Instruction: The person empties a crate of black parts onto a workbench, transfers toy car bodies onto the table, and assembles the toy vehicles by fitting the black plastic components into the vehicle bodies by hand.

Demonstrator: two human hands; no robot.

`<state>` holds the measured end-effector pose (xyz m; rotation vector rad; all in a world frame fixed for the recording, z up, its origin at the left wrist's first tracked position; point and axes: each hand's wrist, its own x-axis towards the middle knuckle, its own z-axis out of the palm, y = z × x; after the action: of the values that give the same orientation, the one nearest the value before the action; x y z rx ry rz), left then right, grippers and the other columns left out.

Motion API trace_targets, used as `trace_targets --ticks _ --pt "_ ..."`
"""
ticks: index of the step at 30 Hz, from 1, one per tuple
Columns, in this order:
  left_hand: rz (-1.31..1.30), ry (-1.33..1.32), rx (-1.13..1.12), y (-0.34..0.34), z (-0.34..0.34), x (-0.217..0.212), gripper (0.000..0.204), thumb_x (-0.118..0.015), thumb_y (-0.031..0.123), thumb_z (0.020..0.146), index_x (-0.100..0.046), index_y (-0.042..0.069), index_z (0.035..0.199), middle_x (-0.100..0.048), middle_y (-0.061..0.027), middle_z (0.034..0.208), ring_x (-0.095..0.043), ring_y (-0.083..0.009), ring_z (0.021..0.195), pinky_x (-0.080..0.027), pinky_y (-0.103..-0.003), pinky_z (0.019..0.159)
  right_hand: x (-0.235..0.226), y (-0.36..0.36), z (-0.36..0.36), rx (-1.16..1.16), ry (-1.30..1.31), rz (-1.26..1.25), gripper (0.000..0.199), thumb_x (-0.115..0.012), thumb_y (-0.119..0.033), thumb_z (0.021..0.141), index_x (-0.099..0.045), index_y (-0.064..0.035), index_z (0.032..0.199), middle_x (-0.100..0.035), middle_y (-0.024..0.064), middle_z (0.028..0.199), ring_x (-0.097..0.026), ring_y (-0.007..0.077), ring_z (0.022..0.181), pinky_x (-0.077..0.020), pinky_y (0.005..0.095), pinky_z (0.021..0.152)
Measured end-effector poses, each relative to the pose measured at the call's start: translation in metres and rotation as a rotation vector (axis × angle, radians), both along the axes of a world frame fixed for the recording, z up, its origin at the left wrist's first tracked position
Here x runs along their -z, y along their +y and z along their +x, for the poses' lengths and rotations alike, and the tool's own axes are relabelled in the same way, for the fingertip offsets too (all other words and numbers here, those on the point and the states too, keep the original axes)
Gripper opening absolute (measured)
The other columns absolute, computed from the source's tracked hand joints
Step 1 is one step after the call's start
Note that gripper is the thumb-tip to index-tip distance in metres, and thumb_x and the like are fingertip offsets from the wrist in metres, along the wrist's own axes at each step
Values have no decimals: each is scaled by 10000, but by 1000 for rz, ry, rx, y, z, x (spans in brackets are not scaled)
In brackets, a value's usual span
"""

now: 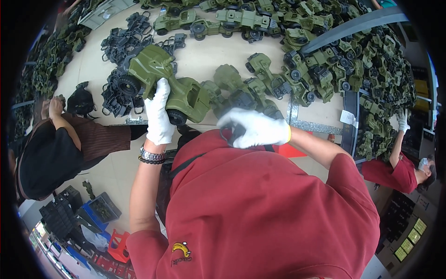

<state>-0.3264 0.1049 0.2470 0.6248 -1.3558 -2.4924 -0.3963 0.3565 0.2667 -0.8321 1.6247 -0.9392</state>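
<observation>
My left hand (160, 114), in a white glove, grips a green toy jeep (155, 63) from below, raised over the near edge of the table. The jeep is tilted, with black wheels showing and an open rear section facing right. My right hand (258, 128), gloved too, is apart from the jeep, close to my chest. Its fingers are curled round a small dark plastic part (226, 138), mostly hidden and blurred. Beyond the jeep lies a heap of black plastic frame parts (118, 95).
Many green toy jeeps (244, 18) cover the far and right sides of the table (88, 65). A grey metal bar (355, 29) crosses the upper right. A co-worker in black (51, 153) stands at left, another in red (395, 167) at right. A red stool (119, 246) stands behind.
</observation>
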Motion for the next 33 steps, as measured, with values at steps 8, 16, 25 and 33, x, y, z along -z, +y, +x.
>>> trace_targets --ticks 8,16,25,33 --pt "-173 -110 -5 17 5 -3 414 -619 285 982 -524 87 1333 -584 -43 1230 -617 -151 1044 -542 -336 885 -2 -21 -17 399 448 -517 660 -722 -192 697 -516 -71 1312 -532 168 1286 -535 359 1194 -438 403 1018" --pt "-368 -16 21 32 1 -11 445 -634 279 974 -509 69 1345 -583 -55 1243 -594 -159 1090 -524 -329 918 2 -18 -15 399 604 -636 703 -729 -220 700 -507 -88 1354 -509 147 1348 -534 346 1211 -437 413 1031" --pt "-287 -16 -37 44 -4 -19 347 -690 154 919 -601 26 1229 -624 -20 1139 -572 -109 982 -469 -282 897 14 -10 -11 378 566 -645 698 -681 -160 731 -484 -105 1399 -473 152 1429 -504 342 1281 -433 411 1060" --pt "-494 -21 0 43 -13 -24 390 -726 87 882 -584 35 1242 -627 -36 1161 -577 -126 1023 -459 -298 937 29 -15 -13 325 798 -743 745 -639 -114 791 -371 -59 1484 -377 201 1510 -429 390 1341 -403 444 1083"
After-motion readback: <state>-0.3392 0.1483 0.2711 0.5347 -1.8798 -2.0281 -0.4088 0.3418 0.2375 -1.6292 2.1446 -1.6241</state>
